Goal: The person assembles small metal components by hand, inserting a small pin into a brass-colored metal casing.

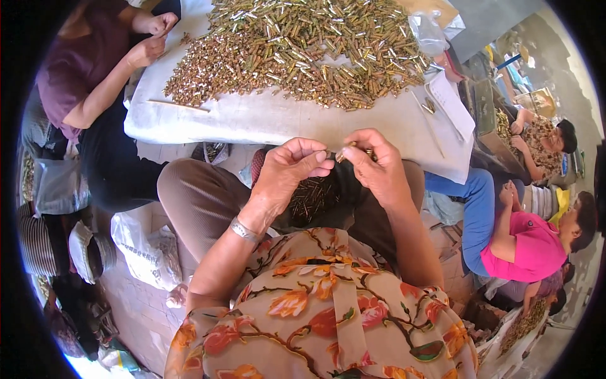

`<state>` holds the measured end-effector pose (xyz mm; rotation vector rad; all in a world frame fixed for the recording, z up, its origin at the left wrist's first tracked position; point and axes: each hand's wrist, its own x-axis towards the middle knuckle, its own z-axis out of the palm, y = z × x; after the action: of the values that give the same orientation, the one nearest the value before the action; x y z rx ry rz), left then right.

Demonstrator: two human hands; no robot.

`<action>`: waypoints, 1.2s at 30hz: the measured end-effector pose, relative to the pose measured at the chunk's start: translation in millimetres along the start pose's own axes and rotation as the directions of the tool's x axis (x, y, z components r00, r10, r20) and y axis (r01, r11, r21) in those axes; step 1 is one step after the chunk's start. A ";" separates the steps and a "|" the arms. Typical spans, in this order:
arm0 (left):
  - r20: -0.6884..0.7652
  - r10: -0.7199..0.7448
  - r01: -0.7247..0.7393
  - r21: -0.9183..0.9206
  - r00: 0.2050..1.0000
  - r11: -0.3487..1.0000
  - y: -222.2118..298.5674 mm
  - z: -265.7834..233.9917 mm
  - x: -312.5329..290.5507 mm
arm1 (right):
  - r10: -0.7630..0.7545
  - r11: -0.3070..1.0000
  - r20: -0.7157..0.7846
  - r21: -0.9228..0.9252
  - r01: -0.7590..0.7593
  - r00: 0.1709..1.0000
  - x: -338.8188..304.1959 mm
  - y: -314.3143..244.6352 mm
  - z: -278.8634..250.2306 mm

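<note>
My left hand (293, 165) is raised over my lap, thumb and fingers pinched around a small dark piece too small to name. Right beside it, my right hand (377, 161) grips small brass-coloured metal parts (341, 153) between thumb and fingers; more of them show in its curled palm. The two hands nearly meet at the fingertips. Below them, between my knees, lies a dark heap of thin metal pieces (314, 198), partly hidden by my hands. Past my hands, a large pile of brass-coloured metal sleeves and small parts (303, 50) covers much of the pale-covered table (189, 128).
Thin sticks (178, 105) and a paper sheet (451, 104) lie on the table. A clear plastic bag (429, 35) sits at its far right. One co-worker (95, 95) works at the left, others (524, 249) at the right. A white sack (144, 252) stands on the floor.
</note>
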<state>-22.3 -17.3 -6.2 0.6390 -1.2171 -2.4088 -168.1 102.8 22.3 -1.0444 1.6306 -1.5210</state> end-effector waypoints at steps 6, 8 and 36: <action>0.006 0.018 -0.017 -0.136 1.000 0.991 4.9 7.0 -24.4 | -0.013 0.997 -0.208 0.066 0.027 0.978 -24.5 -10.8 21.4; 0.003 0.026 -0.025 -0.144 1.000 0.989 4.3 9.5 -29.0 | -0.050 0.997 -0.218 0.041 0.061 0.975 -28.0 -6.9 24.3; 0.389 0.016 0.132 -0.351 0.921 0.927 -13.6 1.1 -14.4 | 0.194 0.740 0.079 0.642 -0.199 0.978 -40.0 -2.8 24.4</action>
<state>-12.6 -1.7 -13.5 0.0839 -0.8323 -2.8027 -128.0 127.1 20.6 -0.4677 1.0175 -1.7373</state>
